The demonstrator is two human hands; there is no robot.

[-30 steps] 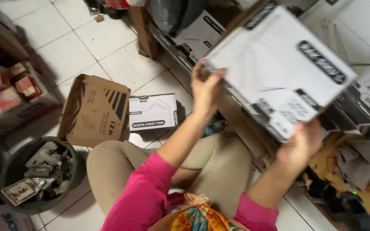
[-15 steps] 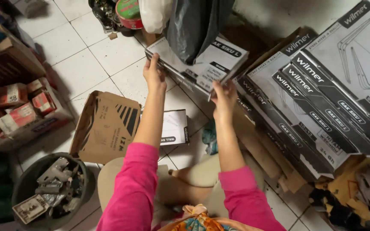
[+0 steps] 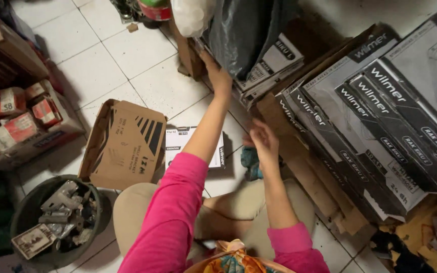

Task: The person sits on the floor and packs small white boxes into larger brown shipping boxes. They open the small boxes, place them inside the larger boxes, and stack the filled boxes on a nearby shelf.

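Note:
My left hand (image 3: 217, 76) reaches forward and lies with fingers stretched against the near end of a flat grey-and-white box (image 3: 271, 65). That box tops a low stack under a dark plastic bag (image 3: 244, 30). My right hand (image 3: 263, 142) hovers lower, fingers apart and holding nothing, just beside the brown cardboard edge (image 3: 299, 167) of a leaning row of large flat boxes (image 3: 380, 116). A teal cloth (image 3: 251, 164) lies on the floor just under it.
An open brown carton (image 3: 127, 146) and a small white box (image 3: 180, 144) lie on the white tiles by my knees. A dark bucket of metal brackets (image 3: 59, 215) stands at lower left. A tray of small reddish packs (image 3: 16, 126) sits at far left.
A second ago both hands held a large flat box up. It was set down on the stack; my right hand has since let go and drawn back, and my left stays at the box's end.

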